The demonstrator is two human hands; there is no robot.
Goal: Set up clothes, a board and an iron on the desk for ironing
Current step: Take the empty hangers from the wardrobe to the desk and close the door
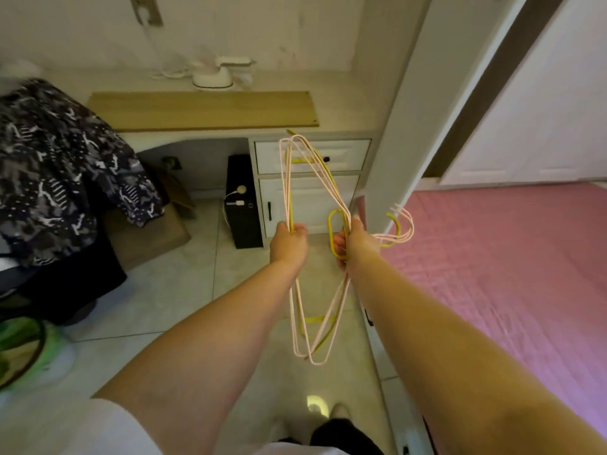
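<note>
Both my hands hold a bundle of pink and yellow clothes hangers (pixel 315 178) upright in front of me. My left hand (pixel 289 240) grips their straight bars, and my right hand (pixel 353 239) grips them near the hooks, which point right. On the cream desk (pixel 157 83) lies a flat wooden board (pixel 203 110). Behind the board stands a white iron (pixel 215 73) with its cord trailing left. A dark patterned garment (pixel 59 165) is draped over a chair at the left.
White drawers (pixel 312 157) sit under the desk's right end, with a black computer tower (pixel 242 201) beside them. A pink bed (pixel 499 274) fills the right side. A cardboard box (pixel 147 234) and a green basket (pixel 19 349) stand on the tiled floor at the left.
</note>
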